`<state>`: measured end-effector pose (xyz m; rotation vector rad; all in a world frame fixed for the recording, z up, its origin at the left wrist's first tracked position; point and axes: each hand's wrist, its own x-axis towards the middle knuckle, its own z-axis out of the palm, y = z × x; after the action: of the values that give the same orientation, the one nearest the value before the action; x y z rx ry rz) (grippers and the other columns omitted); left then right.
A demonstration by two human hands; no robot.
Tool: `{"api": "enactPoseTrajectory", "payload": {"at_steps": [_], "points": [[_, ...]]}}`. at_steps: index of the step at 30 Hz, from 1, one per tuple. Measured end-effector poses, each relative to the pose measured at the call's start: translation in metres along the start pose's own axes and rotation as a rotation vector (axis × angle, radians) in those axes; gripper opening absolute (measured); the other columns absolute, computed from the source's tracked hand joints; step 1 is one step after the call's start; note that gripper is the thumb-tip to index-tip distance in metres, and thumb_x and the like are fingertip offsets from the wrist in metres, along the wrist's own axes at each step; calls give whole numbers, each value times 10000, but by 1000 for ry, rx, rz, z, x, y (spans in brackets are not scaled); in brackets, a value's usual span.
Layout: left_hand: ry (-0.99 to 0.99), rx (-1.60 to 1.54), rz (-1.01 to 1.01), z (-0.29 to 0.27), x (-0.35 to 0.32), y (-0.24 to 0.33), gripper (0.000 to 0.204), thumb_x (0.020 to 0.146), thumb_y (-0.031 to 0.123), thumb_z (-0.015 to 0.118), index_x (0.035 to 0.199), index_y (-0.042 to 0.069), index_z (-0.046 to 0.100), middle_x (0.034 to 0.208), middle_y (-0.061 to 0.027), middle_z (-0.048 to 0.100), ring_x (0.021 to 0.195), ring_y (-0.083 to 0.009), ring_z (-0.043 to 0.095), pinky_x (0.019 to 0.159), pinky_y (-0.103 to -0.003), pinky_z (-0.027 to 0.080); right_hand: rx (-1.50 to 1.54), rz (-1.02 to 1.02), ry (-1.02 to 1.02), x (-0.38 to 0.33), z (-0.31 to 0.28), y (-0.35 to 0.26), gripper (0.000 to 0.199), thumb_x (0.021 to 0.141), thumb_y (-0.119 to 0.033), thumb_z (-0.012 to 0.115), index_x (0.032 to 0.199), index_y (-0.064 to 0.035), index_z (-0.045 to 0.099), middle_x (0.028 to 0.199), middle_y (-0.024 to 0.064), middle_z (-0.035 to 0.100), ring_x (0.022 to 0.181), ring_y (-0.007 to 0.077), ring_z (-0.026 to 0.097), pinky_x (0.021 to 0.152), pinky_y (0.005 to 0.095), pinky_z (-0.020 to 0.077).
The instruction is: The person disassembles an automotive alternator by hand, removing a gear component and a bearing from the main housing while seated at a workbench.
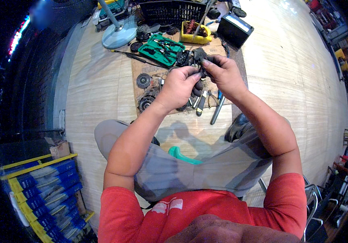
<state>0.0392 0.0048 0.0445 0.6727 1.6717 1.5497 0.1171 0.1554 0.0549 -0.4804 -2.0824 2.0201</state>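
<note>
My left hand (180, 86) and my right hand (223, 75) meet over a cardboard sheet (238, 69) on the floor. Between them is a small dark part (200, 69), pinched by the fingers of both hands; its kind is hard to make out. Just beyond my fingertips lies a dark, greasy lump of parts (199, 54). Below the hands are a yellow-and-black handled tool (201, 103), pliers (213, 98) and a long metal bar (217, 110). Left of my left hand lie a round black disc (143, 80) and a dark ring-shaped wheel part (146, 103).
An open green tool case (162, 49) lies beyond my hands, beside a yellow container (196, 37) of dirty parts. A black battery (235, 30) stands at the far right. Further back are a black crate (172, 12) and a round stand base (119, 35). A yellow rack (40, 166) stands left.
</note>
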Motion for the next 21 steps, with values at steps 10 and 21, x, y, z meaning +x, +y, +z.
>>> {"api": "enactPoseTrajectory", "payload": {"at_steps": [10,21], "points": [[-2,23,-89,2,1,-5,228,924,154,556,1029,-37,622,832,-40,664,716,-99,612,654,-253,485,33,31,80,7,-5,4,213,894,-159,613,990,28,645,831,20,641,729,78,534,651,229,439],[-87,-206,-110,-3,0,-5,268,944,181,525,1101,-28,585,953,-73,666,806,-133,633,680,-269,501,-155,25,42,3,-2,-6,213,894,-165,600,971,25,656,811,14,648,727,81,539,657,258,453]]}}
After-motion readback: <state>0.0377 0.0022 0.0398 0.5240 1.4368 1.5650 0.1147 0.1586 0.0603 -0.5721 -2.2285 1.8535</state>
